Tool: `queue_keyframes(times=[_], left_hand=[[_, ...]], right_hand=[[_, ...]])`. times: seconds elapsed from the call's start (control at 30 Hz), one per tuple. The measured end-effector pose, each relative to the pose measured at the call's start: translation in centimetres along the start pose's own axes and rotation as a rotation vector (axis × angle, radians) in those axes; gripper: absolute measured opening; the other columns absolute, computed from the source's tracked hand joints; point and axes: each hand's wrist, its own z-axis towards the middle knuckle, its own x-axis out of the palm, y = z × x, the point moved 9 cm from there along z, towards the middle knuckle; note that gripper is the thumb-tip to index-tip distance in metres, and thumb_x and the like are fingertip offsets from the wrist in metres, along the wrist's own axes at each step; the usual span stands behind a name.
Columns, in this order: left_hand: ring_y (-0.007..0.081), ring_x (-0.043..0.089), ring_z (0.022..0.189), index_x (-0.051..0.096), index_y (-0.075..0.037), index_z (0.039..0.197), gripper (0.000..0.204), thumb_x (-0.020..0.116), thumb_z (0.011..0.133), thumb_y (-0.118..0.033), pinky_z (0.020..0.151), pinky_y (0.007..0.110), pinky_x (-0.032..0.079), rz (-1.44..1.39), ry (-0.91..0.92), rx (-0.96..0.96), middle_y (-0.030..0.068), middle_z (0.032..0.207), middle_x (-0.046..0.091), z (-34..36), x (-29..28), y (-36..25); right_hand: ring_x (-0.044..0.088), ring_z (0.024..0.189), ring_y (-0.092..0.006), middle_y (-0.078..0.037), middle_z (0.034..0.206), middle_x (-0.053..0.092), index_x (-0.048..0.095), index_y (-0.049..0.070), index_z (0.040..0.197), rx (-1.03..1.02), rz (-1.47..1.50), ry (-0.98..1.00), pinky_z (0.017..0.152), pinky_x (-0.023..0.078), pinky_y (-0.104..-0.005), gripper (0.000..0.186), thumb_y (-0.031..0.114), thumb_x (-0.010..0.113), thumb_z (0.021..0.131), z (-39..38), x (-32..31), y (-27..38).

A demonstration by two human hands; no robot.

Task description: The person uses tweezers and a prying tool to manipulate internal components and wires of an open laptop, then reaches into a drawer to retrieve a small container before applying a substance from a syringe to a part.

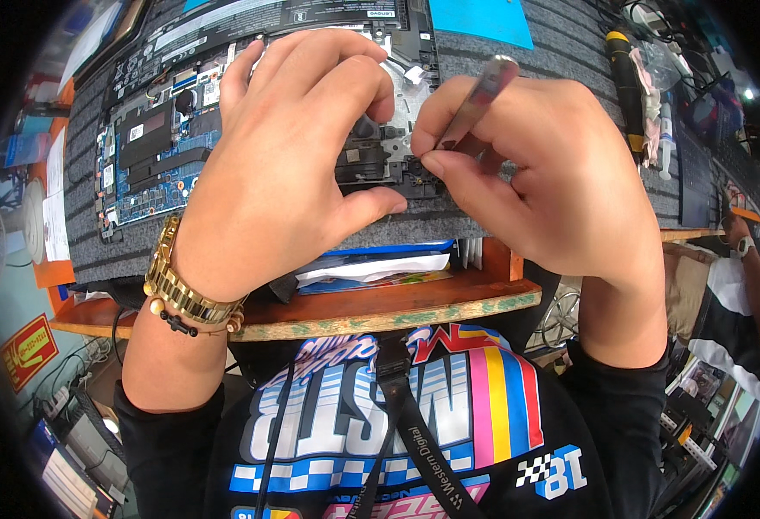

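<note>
Two hands, one fiddly job: looks to me like small-parts work inside an opened black laptop base (pixel 406 112) with a blue circuit board (pixel 150 203), lying on a ribbed grey mat (pixel 561 43). Next move probably wants steady fingertips. Left hand (pixel 280 156)'s arched palm-down over it, fingers curled, thumb splayed; can't tell if it's gripping anything. Right hand (pixel 535 164)'s bent inward at the near right corner, pinching slim silver metal tweezers (pixel 484 95), tips hard to make out.

Bright, soft light glints off the metal tweezers (pixel 482 97), while fisheye distortion bends the edges toward black corners.
</note>
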Motion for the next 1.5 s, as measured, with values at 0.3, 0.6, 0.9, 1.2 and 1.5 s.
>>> queue_keyframes(times=[0.3, 0.6, 0.9, 1.2, 1.5], left_hand=[[0.0373, 0.051, 0.141, 0.065, -0.008, 0.132, 0.080, 0.099, 0.061, -0.025, 0.122, 0.053, 0.031, 0.010, 0.055, -0.012, 0.0121, 0.147, 0.060, 0.2, 0.3, 0.2], [0.0408, 0.050, 0.141, 0.061, -0.007, 0.141, 0.090, 0.100, 0.062, -0.024, 0.120, 0.053, 0.032, 0.033, 0.023, 0.016, 0.0141, 0.150, 0.058, -0.2, 0.3, 0.3], [0.0403, 0.051, 0.140, 0.063, -0.006, 0.135, 0.084, 0.100, 0.064, -0.030, 0.118, 0.051, 0.034, 0.060, 0.001, 0.067, 0.0177, 0.147, 0.058, -0.2, 0.3, 0.0], [0.0378, 0.055, 0.123, 0.061, -0.007, 0.110, 0.056, 0.097, 0.070, -0.024, 0.107, 0.046, 0.042, -0.096, 0.041, 0.082, 0.0174, 0.130, 0.057, 1.0, -0.2, -0.6], [0.0349, 0.057, 0.133, 0.066, -0.009, 0.115, 0.063, 0.099, 0.065, -0.029, 0.112, 0.046, 0.040, 0.019, 0.001, 0.105, 0.0106, 0.142, 0.064, 0.5, 0.0, -0.8]], right_hand=[[0.058, 0.056, -0.0210, -0.007, 0.067, 0.061, 0.068, 0.003, 0.100, -0.081, -0.038, -0.025, 0.053, 0.044, -0.0326, 0.015, -0.002, 0.073, 0.087, 1.0, 0.2, 0.5], [0.054, 0.053, -0.0192, -0.007, 0.064, 0.058, 0.069, 0.004, 0.101, 0.145, -0.022, 0.104, 0.052, 0.040, -0.0330, 0.014, 0.000, 0.073, 0.089, 1.8, 0.6, -0.4], [0.068, 0.069, -0.0420, -0.022, 0.074, 0.067, 0.068, -0.001, 0.094, 0.266, 0.311, 0.427, 0.062, 0.053, -0.0439, 0.016, 0.014, 0.071, 0.090, 3.0, 0.1, -0.9], [0.065, 0.062, -0.0335, -0.017, 0.072, 0.067, 0.070, -0.002, 0.095, 0.125, -0.052, 0.144, 0.059, 0.051, -0.0388, 0.018, 0.015, 0.074, 0.091, 1.7, -1.2, 0.8], [0.068, 0.064, -0.0208, -0.012, 0.079, 0.074, 0.074, 0.003, 0.104, 0.213, 0.037, 0.085, 0.059, 0.052, -0.0334, 0.016, 0.014, 0.074, 0.093, 0.2, -1.3, 0.3]])
